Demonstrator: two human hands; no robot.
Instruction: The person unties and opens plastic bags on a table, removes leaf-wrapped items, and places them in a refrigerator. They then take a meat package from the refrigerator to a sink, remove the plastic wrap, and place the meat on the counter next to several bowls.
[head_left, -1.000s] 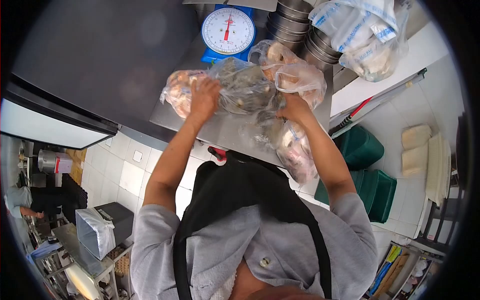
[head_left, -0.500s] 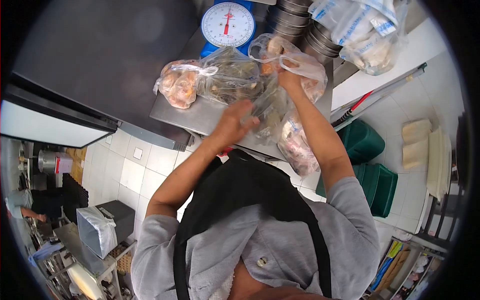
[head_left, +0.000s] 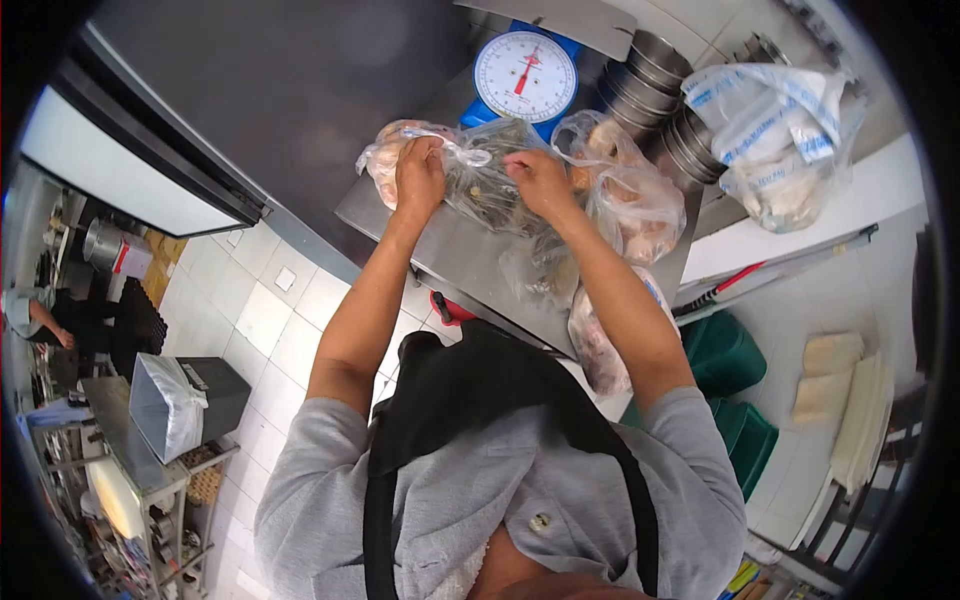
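My left hand (head_left: 420, 178) rests at the tied neck of a clear bag of pale pinkish pieces (head_left: 385, 160), its fingers curled at the plastic; what they pinch is hard to make out. My right hand (head_left: 537, 180) is over a bag of dark green contents (head_left: 490, 195), thumb and fingers drawn together near its upper part. To its right sits a clear bag with orange and pale items (head_left: 638, 205). Nearer my body lie a thin clear bag (head_left: 540, 270) and a bag of pinkish pieces (head_left: 598, 345), partly behind my right forearm.
A blue dial scale (head_left: 525, 77) stands behind the bags on the metal table (head_left: 450, 255). Stacked metal pots (head_left: 640, 85) and a white-and-blue plastic bag (head_left: 775, 150) are at the right. Green bins (head_left: 725, 350) stand below. Another person (head_left: 45, 320) is far left.
My left hand has moved up onto the left bag's neck. My right hand has left the orange-and-pale bag and moved left to the green one. The view has shifted.
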